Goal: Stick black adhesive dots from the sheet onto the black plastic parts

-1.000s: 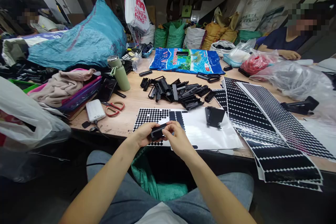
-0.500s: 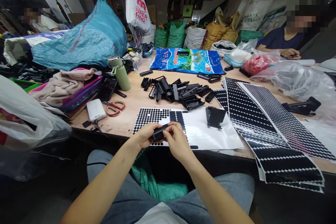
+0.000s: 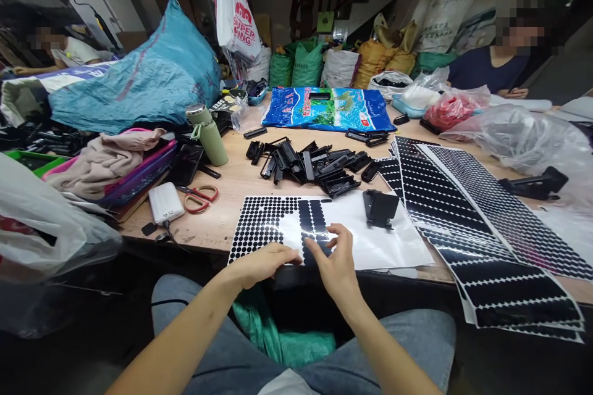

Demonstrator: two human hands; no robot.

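My left hand (image 3: 265, 262) lies at the near edge of a white sheet of round black stickers (image 3: 271, 222), fingers stretched out flat towards the right and nothing visible in them. My right hand (image 3: 336, 259) hovers just beside it over the same sheet, thumb and fingers apart, fingertips close to the strips of black dots (image 3: 312, 222). Beyond the sheet, a single black plastic part (image 3: 380, 207) stands on the white backing. A pile of similar black plastic parts (image 3: 315, 163) lies further back on the wooden table (image 3: 236, 176).
Stacked sheets of black stickers (image 3: 454, 210) fan out on the right. Left are a green bottle (image 3: 208, 136), red scissors (image 3: 197, 195), a white power bank (image 3: 165, 202) and cloth. A green bag (image 3: 278, 333) hangs below the table edge. Two persons sit at the far corners.
The black part that both hands held is gone from them. The hands have dropped apart to the sticker sheet, and the view has tilted slightly down.
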